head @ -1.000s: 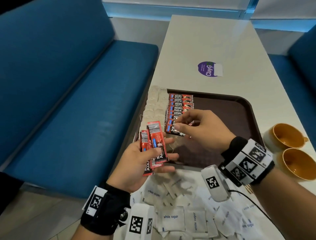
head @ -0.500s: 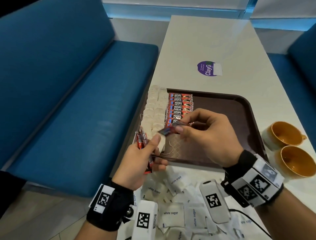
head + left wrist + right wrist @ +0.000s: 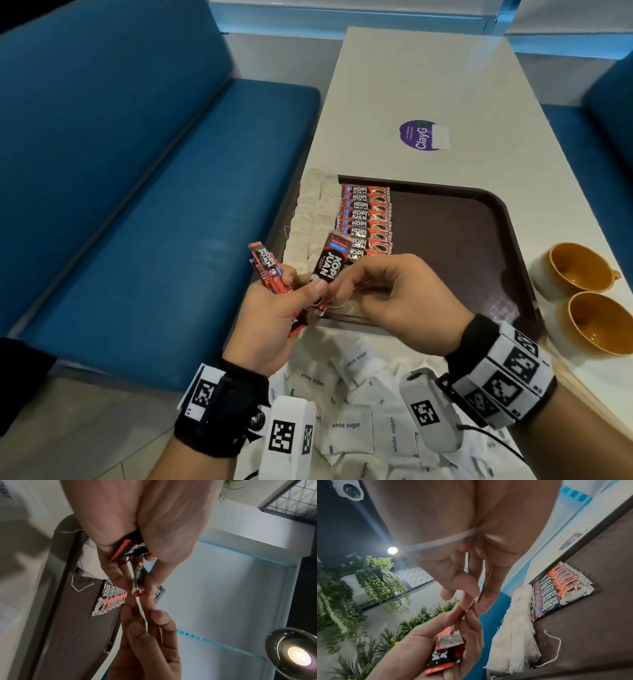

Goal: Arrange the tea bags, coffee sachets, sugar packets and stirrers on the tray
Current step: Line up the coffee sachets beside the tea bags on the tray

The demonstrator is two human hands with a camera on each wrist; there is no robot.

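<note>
The left hand (image 3: 274,308) gripped a small bundle of coffee sachets (image 3: 265,270), its fingers and thumb curled round them. The right hand (image 3: 387,301) pinched one single sachet (image 3: 330,263) at its lower end, just beside the left thumb, so both hands were closed on sachets and neither was free. The single sachet stood almost upright above the near left part of the tray (image 3: 479,240).

On the tray a row of coffee sachets (image 3: 364,219) lay overlapped like tiles, and the tea bags (image 3: 311,212) lay in a column just left of them, at the tray's left edge. The sugar packets (image 3: 346,425) lay loose on the surface (image 3: 445,85) near the person; I could not see any stirrers.

The step in hand was, I think, to take one sachet from the bundle and add it to the near end of the row. To do it well, the right hand should pull the sachet fully free before the left one loosened, turn it flat with the printed name in the same direction as the others, and lay it with the same overlap. It should come down gently, because a push could shift the thin sachets and the loose tea bag string (image 3: 554,649) beside them.
</note>
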